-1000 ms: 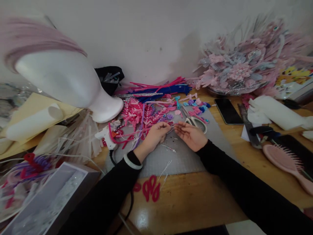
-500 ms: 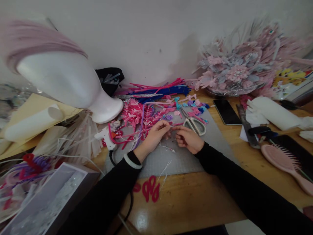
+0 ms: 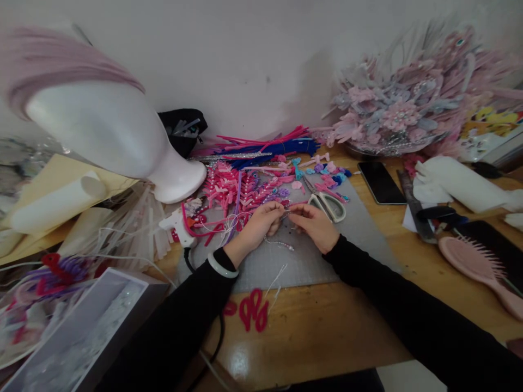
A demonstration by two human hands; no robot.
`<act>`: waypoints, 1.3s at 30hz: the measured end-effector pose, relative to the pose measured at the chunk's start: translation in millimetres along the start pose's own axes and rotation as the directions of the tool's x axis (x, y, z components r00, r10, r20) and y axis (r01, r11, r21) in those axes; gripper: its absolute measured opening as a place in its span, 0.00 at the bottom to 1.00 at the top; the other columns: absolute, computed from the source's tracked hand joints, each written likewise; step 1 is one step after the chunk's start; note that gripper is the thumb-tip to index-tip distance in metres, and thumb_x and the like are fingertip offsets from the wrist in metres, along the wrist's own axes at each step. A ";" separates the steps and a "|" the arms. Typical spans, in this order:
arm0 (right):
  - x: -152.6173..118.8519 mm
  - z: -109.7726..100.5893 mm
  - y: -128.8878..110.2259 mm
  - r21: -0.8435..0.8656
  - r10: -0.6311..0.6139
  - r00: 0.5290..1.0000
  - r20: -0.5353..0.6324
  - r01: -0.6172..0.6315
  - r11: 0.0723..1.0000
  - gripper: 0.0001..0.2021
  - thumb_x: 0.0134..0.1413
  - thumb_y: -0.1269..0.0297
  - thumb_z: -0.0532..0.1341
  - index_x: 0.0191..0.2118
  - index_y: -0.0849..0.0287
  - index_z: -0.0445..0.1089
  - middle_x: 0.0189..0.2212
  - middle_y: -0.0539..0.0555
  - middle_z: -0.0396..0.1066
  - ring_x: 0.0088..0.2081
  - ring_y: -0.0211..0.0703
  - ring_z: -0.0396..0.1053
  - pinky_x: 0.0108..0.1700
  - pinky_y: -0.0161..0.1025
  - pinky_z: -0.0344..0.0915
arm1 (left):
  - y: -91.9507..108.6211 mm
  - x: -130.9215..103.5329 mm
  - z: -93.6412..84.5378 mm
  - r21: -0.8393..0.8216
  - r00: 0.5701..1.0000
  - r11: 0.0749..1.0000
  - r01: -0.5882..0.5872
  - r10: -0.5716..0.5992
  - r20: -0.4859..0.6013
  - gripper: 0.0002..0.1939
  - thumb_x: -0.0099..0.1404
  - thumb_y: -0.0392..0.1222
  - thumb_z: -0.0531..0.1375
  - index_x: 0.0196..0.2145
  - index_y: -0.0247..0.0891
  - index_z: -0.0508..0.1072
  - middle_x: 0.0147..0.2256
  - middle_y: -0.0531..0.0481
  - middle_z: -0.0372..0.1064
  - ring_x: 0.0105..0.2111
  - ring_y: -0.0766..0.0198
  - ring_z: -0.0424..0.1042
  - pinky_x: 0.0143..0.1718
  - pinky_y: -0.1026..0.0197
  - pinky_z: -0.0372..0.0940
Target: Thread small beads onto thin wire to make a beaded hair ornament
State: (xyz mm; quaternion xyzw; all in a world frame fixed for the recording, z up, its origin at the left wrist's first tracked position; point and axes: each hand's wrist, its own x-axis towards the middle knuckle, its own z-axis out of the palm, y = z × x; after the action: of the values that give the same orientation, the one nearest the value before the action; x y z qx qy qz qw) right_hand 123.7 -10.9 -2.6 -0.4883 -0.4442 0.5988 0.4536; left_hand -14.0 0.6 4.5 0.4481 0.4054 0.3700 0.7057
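On the grey mat [image 3: 318,267], the beaded string [image 3: 280,244] runs rightward and slightly toward the wearer from the left hand [image 3: 261,224]. Left and right hand [image 3: 317,226] pinch a thin strand [image 3: 286,211] narrowly; the right index finger, outstretched half a second ago, is bent.

Thin piece [image 3: 286,211] between left hand [image 3: 260,225] and right hand [image 3: 315,223] too small to tell, hairbrush [image 3: 474,261] cut off
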 end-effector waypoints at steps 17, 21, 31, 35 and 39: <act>3.8 -3.4 2.9 -0.024 0.012 1.000 -0.012 -0.013 1.000 0.08 0.36 0.61 0.62 0.25 0.60 0.67 0.16 0.44 0.57 0.16 0.27 0.48 0.17 0.29 0.44 | -0.8 0.2 1.4 0.055 1.000 0.998 0.008 -0.008 -0.007 0.07 0.53 0.41 0.56 0.24 0.36 0.60 0.10 0.63 0.46 0.09 0.79 0.44 0.12 0.71 0.37; 2.4 -1.2 0.2 0.049 0.049 0.999 -0.022 -0.048 0.998 0.09 0.35 0.61 0.63 0.23 0.60 0.65 0.13 0.42 0.54 0.14 0.26 0.46 0.16 0.30 0.42 | -1.0 0.5 1.5 0.057 1.000 0.998 0.006 -0.005 -0.013 0.07 0.53 0.40 0.55 0.24 0.36 0.60 0.10 0.63 0.46 0.09 0.78 0.44 0.12 0.71 0.38; 1.7 -1.7 -9.7 0.403 0.225 0.974 -0.037 -0.191 0.895 0.05 0.40 0.71 0.58 0.22 0.59 0.59 0.14 0.43 0.58 0.17 0.28 0.55 0.18 0.28 0.52 | -0.8 0.3 0.4 0.026 1.000 1.000 0.001 -0.001 0.008 0.07 0.53 0.41 0.56 0.24 0.36 0.60 0.10 0.64 0.44 0.09 0.79 0.42 0.12 0.70 0.36; 1.0 -2.0 -11.2 0.477 0.200 0.979 -0.041 -0.156 0.865 0.09 0.37 0.82 0.54 0.24 0.60 0.62 0.21 0.49 0.67 0.25 0.32 0.66 0.31 0.32 0.63 | -1.0 0.3 0.4 0.013 1.000 1.000 0.005 -0.005 0.002 0.07 0.53 0.40 0.56 0.24 0.36 0.59 0.10 0.64 0.44 0.09 0.79 0.42 0.11 0.70 0.36; -1.6 0.3 -10.1 0.396 0.177 0.984 -0.024 -0.153 0.905 0.06 0.41 0.78 0.55 0.25 0.60 0.63 0.20 0.49 0.66 0.22 0.32 0.64 0.27 0.32 0.63 | -1.1 0.1 0.5 0.020 1.000 1.000 -0.004 0.004 -0.002 0.07 0.53 0.40 0.56 0.24 0.36 0.60 0.10 0.63 0.45 0.09 0.79 0.42 0.11 0.71 0.36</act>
State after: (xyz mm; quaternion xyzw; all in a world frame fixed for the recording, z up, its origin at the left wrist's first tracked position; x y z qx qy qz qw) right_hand 124.7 -10.6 7.5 -0.4410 -0.2586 0.6970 0.5029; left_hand -13.3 0.2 3.6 0.4554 0.4090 0.3678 0.7001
